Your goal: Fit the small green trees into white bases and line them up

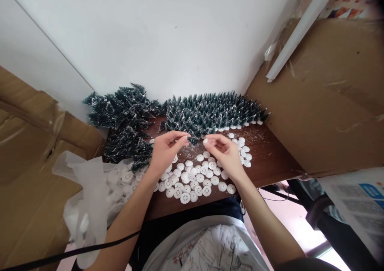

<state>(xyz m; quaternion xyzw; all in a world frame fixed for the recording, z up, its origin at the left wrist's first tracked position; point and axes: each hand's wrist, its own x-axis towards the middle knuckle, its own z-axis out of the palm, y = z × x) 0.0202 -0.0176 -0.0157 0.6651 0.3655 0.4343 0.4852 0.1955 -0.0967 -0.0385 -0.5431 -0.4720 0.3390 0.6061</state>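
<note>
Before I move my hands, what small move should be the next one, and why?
Probably bring the white disc in your right hand to the small tree at your left fingertips: the two are apart, and standing trees behind show similar discs at their bases.

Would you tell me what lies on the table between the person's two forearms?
Many loose white discs, some overlapping, on the brown tabletop; the head view shows this.

left hand (186, 140): miniature tree (193, 141) | right hand (205, 139): white disc (205, 142) | standing trees (210, 111) behind
</note>
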